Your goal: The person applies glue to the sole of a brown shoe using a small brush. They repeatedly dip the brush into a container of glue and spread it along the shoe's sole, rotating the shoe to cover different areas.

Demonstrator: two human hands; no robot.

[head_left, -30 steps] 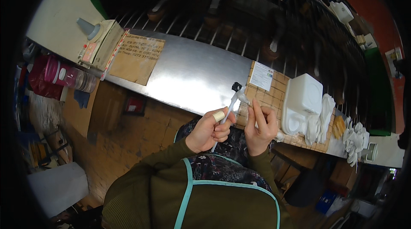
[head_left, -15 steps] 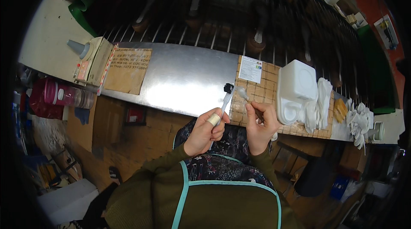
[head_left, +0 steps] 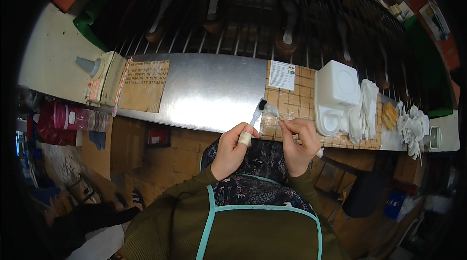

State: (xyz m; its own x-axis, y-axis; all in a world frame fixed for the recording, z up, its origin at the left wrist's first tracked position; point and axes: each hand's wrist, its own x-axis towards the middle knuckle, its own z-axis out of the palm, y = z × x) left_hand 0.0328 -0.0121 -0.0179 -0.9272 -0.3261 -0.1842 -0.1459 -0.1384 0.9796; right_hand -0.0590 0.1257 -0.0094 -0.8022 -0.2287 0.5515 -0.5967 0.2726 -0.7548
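Observation:
My left hand is closed around a slim pale grey strip with a black, squarish end. A cream-coloured cover wraps its thumb. My right hand pinches a small brush-like stick with a whitish tip, and a pale end shows behind the hand. The whitish tip is at the strip's black end; I cannot tell whether they touch. Both hands are in front of the bench's near edge, the tools over a tape-covered cardboard sheet.
A white plastic container stands right of my hands, beside white gloves and a yellow sponge-like block. Leftward lie the metal bench top and brown cardboard. Beyond, a rod rack carries several shoe-shaped pieces.
My right hand has brought the whitish tip closer to the strip's black end. The strip has turned, so its black end looks narrower. The whole view has shifted slightly.

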